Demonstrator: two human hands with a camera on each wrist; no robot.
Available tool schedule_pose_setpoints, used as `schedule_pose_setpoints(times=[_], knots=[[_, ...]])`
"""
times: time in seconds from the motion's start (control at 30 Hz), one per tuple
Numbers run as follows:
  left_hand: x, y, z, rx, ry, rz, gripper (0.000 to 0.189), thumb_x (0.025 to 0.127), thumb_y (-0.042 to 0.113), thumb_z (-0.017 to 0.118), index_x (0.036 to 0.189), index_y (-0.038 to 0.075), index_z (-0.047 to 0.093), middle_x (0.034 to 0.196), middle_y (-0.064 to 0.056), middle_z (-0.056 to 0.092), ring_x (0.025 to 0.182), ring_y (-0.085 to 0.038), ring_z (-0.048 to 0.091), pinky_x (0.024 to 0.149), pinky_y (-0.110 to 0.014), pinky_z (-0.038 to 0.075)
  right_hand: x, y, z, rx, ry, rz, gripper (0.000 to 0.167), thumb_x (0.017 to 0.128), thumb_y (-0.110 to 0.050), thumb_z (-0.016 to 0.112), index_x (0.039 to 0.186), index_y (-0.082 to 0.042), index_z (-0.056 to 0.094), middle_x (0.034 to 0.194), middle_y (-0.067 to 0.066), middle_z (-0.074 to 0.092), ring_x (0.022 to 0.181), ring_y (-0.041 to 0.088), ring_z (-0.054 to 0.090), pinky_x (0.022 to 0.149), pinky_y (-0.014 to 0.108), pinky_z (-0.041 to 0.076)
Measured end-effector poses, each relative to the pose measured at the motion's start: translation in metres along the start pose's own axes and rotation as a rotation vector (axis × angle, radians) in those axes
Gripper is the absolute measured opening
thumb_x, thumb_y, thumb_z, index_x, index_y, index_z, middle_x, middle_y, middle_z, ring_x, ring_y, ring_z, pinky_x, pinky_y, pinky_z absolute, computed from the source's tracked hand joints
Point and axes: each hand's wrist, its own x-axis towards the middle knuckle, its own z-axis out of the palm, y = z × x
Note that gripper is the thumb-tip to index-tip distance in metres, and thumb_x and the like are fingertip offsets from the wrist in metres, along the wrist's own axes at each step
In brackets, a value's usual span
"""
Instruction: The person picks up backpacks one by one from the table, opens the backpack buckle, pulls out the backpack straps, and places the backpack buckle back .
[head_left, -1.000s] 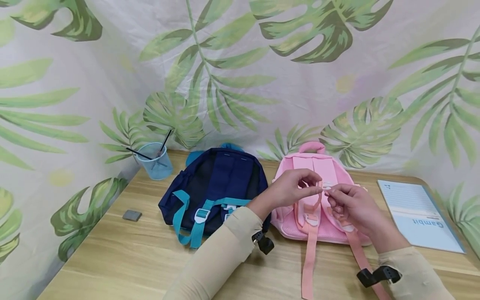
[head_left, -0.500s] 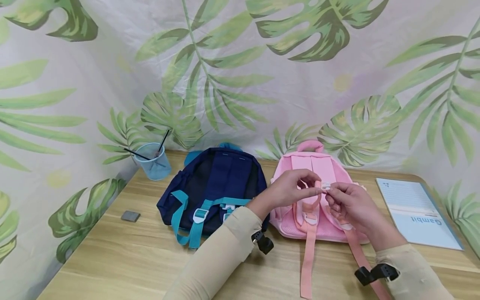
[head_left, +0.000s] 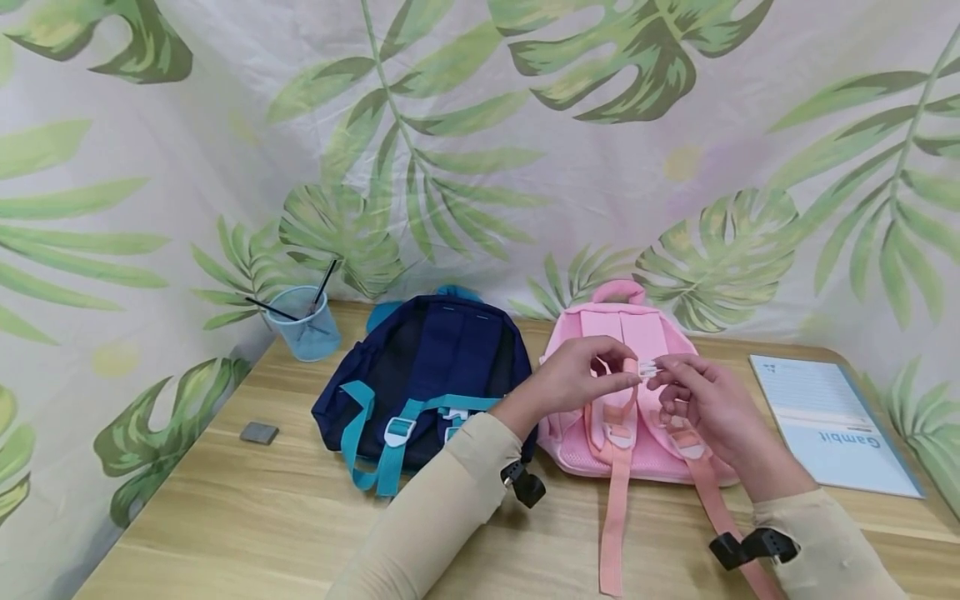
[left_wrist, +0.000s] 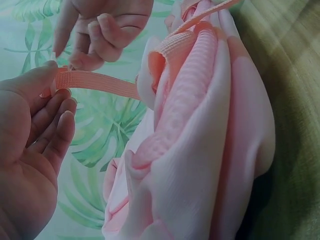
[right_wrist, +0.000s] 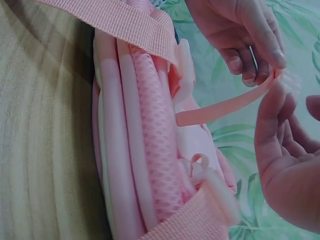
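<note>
A pink backpack [head_left: 634, 331] lies on the table with its straps facing up. From it a narrow orange strap [right_wrist: 215, 114] is drawn up, ending in a white pronged side-release buckle [head_left: 649, 370]. My left hand [head_left: 588, 372] pinches the strap's end beside the buckle between thumb and fingers. Thumb and index finger of my right hand [head_left: 705, 408] hold the prong end of the buckle, the other fingers curled in. In the left wrist view the strap [left_wrist: 102, 81] runs taut to the bag. Fingertips hide part of the buckle.
A navy backpack [head_left: 457, 354] with teal straps lies to the left. Beyond it stand a blue mesh cup [head_left: 309, 329] with pens and a grey eraser-like block [head_left: 259, 432]. A Gambit notebook [head_left: 836, 425] lies at the right. Two loose orange straps [head_left: 615, 521] trail toward the front.
My right fingers have shifted slightly on the buckle, so its white prongs show more between the hands. My left hand keeps its pinch on the strap. The head view has drifted slightly.
</note>
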Motion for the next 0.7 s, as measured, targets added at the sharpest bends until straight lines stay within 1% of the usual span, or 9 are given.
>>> schedule_pose_setpoints(times=[0.1, 0.2, 0.3, 0.43, 0.6, 0.7], knots=[[0.001, 0.001, 0.0, 0.009, -0.01, -0.01, 0.022, 0.101, 0.019, 0.078, 0.119, 0.007, 0.075, 0.101, -0.006, 0.073, 0.091, -0.003, 0.061, 0.087, -0.018, 0.054, -0.002, -0.003, 0.002, -0.043, 0.039, -0.035, 0.015, 0.113, -0.02, 0.059, 0.111, -0.022, 0.074, 0.09, -0.004, 0.073, 0.068, 0.008, 0.064, 0.062, 0.025, 0.06], [0.003, 0.002, 0.001, 0.015, -0.023, -0.021, 0.021, 0.101, 0.02, 0.079, 0.118, 0.008, 0.075, 0.1, -0.004, 0.074, 0.09, -0.002, 0.061, 0.085, -0.015, 0.052, -0.003, -0.008, 0.005, -0.124, 0.052, -0.041, 0.008, 0.11, -0.017, 0.065, 0.114, -0.02, 0.071, 0.089, -0.005, 0.073, 0.067, 0.009, 0.065, 0.061, 0.026, 0.06], [0.004, 0.004, 0.0, 0.02, -0.029, -0.032, 0.021, 0.101, 0.02, 0.079, 0.118, 0.008, 0.076, 0.1, -0.004, 0.075, 0.09, -0.002, 0.062, 0.086, -0.016, 0.053, -0.004, -0.011, 0.007, -0.185, 0.054, -0.036, 0.011, 0.109, -0.012, 0.065, 0.119, -0.011, 0.068, 0.087, -0.006, 0.073, 0.067, 0.009, 0.065, 0.06, 0.025, 0.058], [0.004, 0.004, 0.0, 0.021, -0.028, -0.044, 0.022, 0.101, 0.02, 0.079, 0.119, 0.008, 0.077, 0.102, -0.004, 0.075, 0.091, -0.002, 0.063, 0.087, -0.017, 0.054, -0.003, -0.013, 0.008, -0.231, 0.056, -0.008, 0.022, 0.109, -0.011, 0.064, 0.125, 0.004, 0.062, 0.084, -0.006, 0.074, 0.069, 0.009, 0.066, 0.06, 0.026, 0.059], [0.005, 0.005, 0.001, 0.004, -0.028, -0.052, 0.023, 0.1, 0.019, 0.079, 0.12, 0.007, 0.076, 0.102, -0.006, 0.075, 0.091, -0.003, 0.062, 0.085, -0.015, 0.053, -0.001, -0.012, 0.007, -0.245, 0.043, 0.027, 0.023, 0.11, -0.012, 0.062, 0.127, 0.004, 0.06, 0.087, -0.004, 0.076, 0.07, 0.012, 0.071, 0.063, 0.029, 0.062], [0.004, 0.003, 0.003, -0.016, -0.04, -0.074, 0.03, 0.099, 0.018, 0.08, 0.125, 0.005, 0.073, 0.105, -0.007, 0.074, 0.093, -0.004, 0.063, 0.086, -0.015, 0.053, 0.0, -0.011, 0.008, -0.228, 0.043, 0.03, 0.021, 0.11, -0.012, 0.062, 0.125, 0.003, 0.061, 0.088, -0.003, 0.076, 0.071, 0.011, 0.072, 0.065, 0.029, 0.063]])
